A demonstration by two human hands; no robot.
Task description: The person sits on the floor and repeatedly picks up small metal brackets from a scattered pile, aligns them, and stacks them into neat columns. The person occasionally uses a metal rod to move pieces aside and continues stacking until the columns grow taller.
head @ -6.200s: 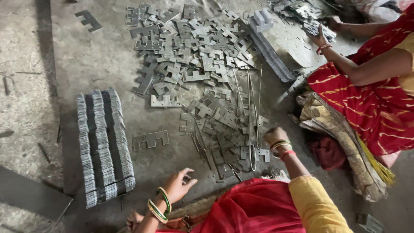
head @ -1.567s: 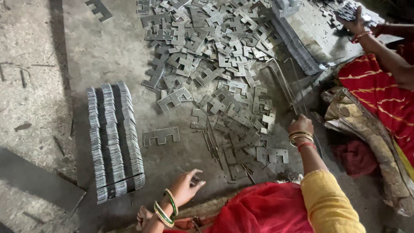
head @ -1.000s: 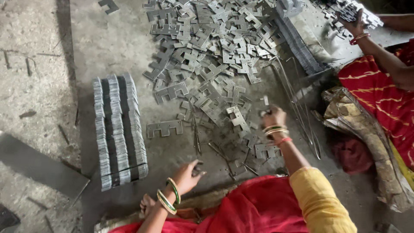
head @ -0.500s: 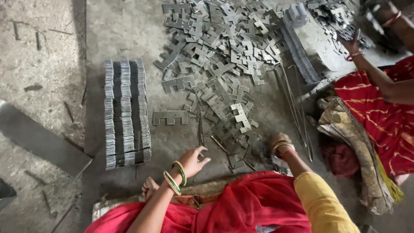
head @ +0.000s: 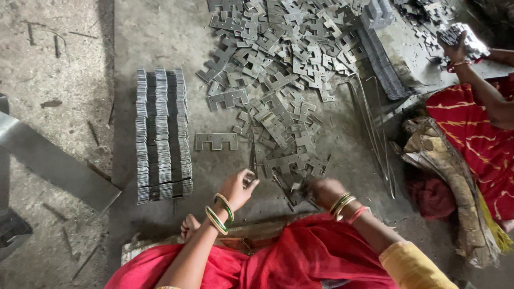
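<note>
My left hand (head: 239, 187), with green and gold bangles at the wrist, reaches forward over the concrete floor. Its fingers are spread beside the near end of a thin metal rod (head: 252, 155). My right hand (head: 323, 191) is blurred and curled around a few flat grey metal plates (head: 296, 188) at the near edge of the big loose pile (head: 278, 80). A single comb-shaped plate (head: 216, 141) lies flat between the pile and a neat long stack of plates (head: 160, 134) standing on edge to the left.
A co-worker in red sits at the right; their hand (head: 455, 49) grips a bunch of plates. Long thin rods (head: 375, 128) and a folded cloth bundle (head: 444, 171) lie between us. A long metal strip (head: 53, 166) rests on the floor at far left.
My right hand has drawn back from the pile toward my lap, dragging plates along. My left hand has moved forward to the rod's end. The view has shifted left.
</note>
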